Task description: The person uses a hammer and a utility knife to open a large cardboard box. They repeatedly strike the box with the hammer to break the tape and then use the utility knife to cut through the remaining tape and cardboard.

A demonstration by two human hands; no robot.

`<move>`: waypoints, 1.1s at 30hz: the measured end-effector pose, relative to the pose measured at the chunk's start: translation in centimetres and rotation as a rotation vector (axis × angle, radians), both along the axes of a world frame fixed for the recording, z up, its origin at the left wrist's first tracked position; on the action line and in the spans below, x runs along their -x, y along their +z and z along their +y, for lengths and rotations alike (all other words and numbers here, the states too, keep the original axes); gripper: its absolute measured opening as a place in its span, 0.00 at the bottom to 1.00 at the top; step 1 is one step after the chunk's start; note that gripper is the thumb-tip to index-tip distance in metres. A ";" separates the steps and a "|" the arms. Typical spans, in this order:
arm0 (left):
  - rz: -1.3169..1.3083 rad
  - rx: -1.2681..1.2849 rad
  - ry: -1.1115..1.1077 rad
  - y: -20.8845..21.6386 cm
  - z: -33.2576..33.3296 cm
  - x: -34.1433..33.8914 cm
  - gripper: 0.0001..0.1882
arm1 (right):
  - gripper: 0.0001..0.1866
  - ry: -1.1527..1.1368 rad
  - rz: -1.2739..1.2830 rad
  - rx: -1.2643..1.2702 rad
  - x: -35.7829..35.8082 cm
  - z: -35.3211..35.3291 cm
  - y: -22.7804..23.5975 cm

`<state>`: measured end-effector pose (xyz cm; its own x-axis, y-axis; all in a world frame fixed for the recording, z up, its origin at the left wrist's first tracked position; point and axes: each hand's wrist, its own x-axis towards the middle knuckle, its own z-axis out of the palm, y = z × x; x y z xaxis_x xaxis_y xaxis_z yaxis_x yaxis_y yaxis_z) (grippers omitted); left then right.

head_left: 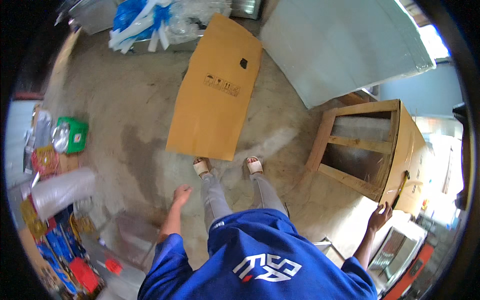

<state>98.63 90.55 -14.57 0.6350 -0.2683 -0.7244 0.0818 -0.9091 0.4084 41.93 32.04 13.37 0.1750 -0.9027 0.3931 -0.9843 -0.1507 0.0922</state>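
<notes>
My left hand (182, 194) hangs over the concrete floor, left of my legs, its fingers curled in; nothing shows in it. Out to the right, my right hand (381, 217) has its fingers apart, close to the dark grip of a hammer-like tool (401, 190) with a yellow and black handle. That tool lies on the cardboard side of a wood-framed crate (362, 145). Whether my fingertips touch the grip I cannot tell. Flat on the floor before my feet is a large cardboard sheet (212, 112) with a dark hole or patch.
A big wrapped panel (345, 45) stands at the far right. Plastic wrap and foam strips (142, 25) are heaped at the back. Along the left are a green bin (77, 135), a roll of clear wrap (64, 192) and a red container (84, 274). A metal-framed unit (400, 250) sits lower right.
</notes>
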 end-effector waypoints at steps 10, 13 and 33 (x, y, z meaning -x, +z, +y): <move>-0.018 -0.168 -0.177 -18.7 -7.0 -32.0 0.54 | 0.08 -0.409 0.137 -0.366 -7.7 29.5 2.6; 0.102 -0.357 -0.248 -20.6 -11.9 -34.6 0.53 | 0.10 -0.569 -0.089 -0.688 -13.4 35.2 -0.9; -0.292 0.385 -0.287 1.5 -12.5 -26.1 0.13 | 0.25 -0.299 -0.280 -1.324 -26.7 35.7 -8.1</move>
<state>124.76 78.01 -13.05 0.6570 -0.6705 -0.3446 -0.3137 -0.6588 0.6837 68.62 67.74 5.31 -0.0308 -0.6159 -0.7872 -0.9562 0.2476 -0.1563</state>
